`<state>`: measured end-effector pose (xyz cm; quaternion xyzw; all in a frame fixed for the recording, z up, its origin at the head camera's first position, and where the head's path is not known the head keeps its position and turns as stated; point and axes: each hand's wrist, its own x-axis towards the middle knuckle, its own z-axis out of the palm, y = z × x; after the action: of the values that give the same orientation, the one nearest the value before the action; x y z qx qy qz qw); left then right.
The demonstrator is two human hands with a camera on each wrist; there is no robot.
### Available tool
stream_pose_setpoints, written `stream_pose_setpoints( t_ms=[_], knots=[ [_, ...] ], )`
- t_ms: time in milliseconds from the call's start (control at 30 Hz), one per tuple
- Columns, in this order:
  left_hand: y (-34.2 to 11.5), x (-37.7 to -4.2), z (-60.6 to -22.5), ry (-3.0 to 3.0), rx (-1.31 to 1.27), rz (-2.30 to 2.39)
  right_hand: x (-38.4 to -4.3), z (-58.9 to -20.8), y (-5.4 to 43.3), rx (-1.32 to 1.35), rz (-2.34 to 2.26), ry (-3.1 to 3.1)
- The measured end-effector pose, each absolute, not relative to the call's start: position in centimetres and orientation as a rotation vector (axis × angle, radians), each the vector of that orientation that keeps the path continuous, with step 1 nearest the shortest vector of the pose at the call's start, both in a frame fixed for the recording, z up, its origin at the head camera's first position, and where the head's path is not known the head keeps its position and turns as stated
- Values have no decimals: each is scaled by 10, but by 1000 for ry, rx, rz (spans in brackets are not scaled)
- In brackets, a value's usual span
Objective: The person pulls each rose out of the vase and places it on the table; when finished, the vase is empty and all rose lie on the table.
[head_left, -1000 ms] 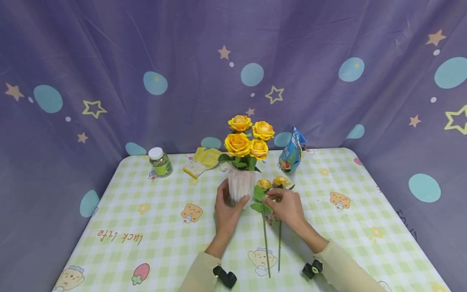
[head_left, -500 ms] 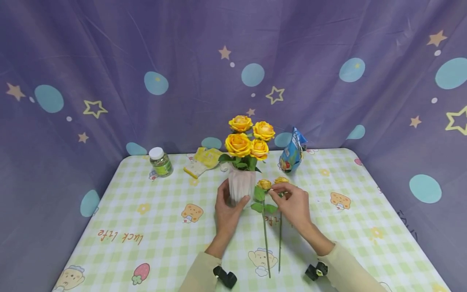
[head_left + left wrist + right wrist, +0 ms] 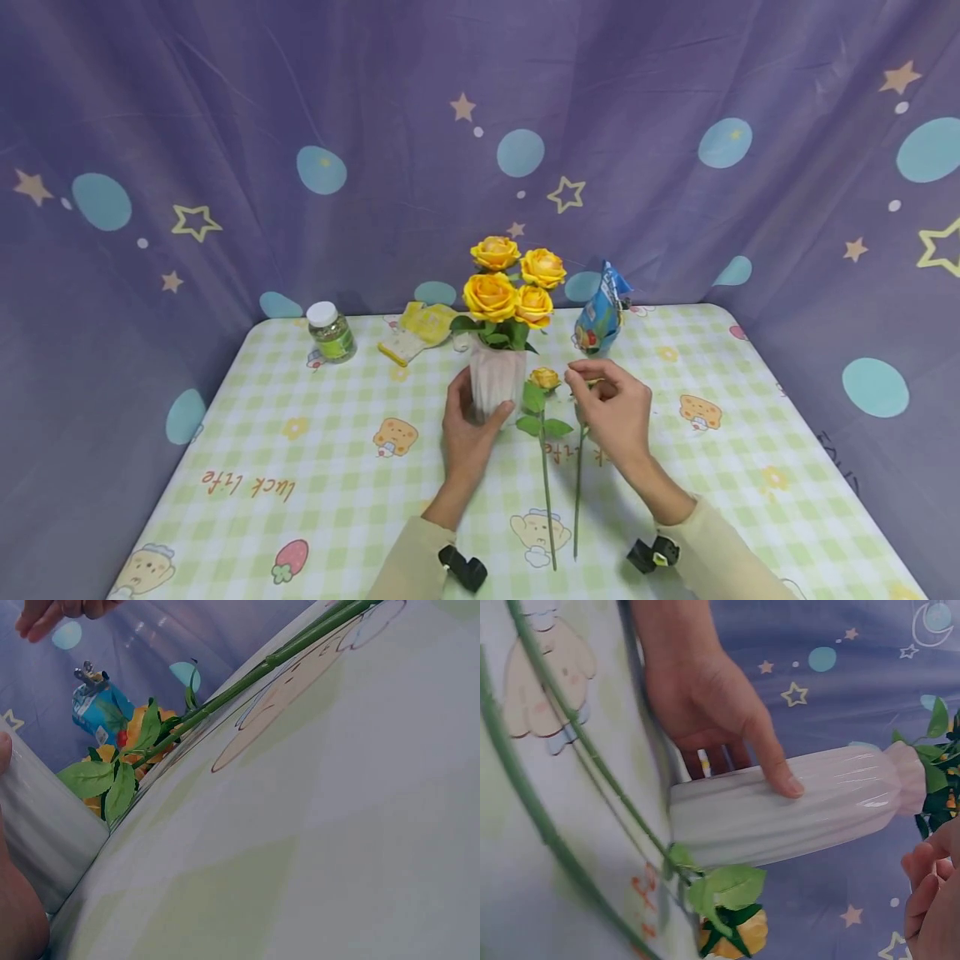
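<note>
My left hand (image 3: 469, 437) grips the white fluted vase (image 3: 497, 383) by its lower part, thumb across the front in the right wrist view. Several yellow roses (image 3: 490, 296) with green leaves stand upright in it. Two more roses lie on the table to its right. The nearer one's yellow bloom (image 3: 545, 379) and leaves show in full; the bloom of the other, with its stem (image 3: 578, 500), is mostly hidden behind my right hand (image 3: 618, 412). That hand hovers over it, its fingers loosely bent with nothing visible between them in the left wrist view (image 3: 64, 615).
A white-lidded jar (image 3: 332, 333) stands at the back left. Beside it lie yellow and white gloves (image 3: 420, 329). A blue snack bag (image 3: 600, 312), clipped at its top, stands at the back right. A purple curtain (image 3: 375, 167) hangs behind the checked tablecloth (image 3: 337, 517).
My right hand has drawn away from the nearer rose's leaves, rightward and slightly up, and now covers the other rose's bloom. My left hand and the vase stay put.
</note>
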<state>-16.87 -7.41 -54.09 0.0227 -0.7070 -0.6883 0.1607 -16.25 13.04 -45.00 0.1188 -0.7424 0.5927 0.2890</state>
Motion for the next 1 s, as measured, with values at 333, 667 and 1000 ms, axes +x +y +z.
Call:
stream_pose_setpoints(
  t_ms=[333,667,1000],
  knots=[
    [-73,-169,-539,-2021,76,-1977,-165,-432,133,357,1665,-1839],
    [-74,-169,-543,-2025,79,-1965,-169,-421,133,381,1727,-1773],
    [-74,-170,-542,-2008,76,-1975,-185,-412,124,365,1825,-1726]
  ],
)
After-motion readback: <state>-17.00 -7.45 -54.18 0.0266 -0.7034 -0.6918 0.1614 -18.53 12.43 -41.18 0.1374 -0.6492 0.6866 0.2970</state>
